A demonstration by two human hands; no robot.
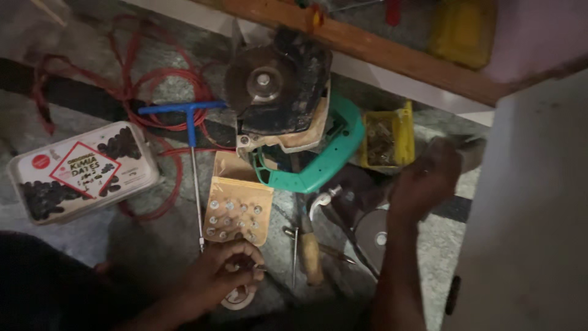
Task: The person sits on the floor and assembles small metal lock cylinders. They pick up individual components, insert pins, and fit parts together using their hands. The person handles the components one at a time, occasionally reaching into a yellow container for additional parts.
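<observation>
Left hand (228, 270): low centre, fingers curled and pinching a small dark screw-like part (260, 267), too small to identify; directly below the tan cardboard bit holder with rows of round metal heads (237, 211), touching or just short of its lower edge. Partly covered beneath the left hand: a round white ring-shaped object (237, 299), kind not discernible.

Right hand (424, 184): right of centre, motion-blurred, fingers bent around a blurred pale object (471, 150) against the white panel (533, 208); closure around it not determinable.

On the grey stone floor (153, 245):
- Blue T-handled metal driver (193, 153), just left of the bit holder.
- Dark circular saw with grey disc blade (275, 86), resting on a teal plastic housing (318, 168).
- Yellow plastic tray of small screws (386, 138), contents blurred.
- Wooden-handled tool (311, 251), head hidden in shadow.
- White rectangular food box with red diamond label (82, 171).
- Red cable (153, 92), looped, cut off at upper left.
</observation>
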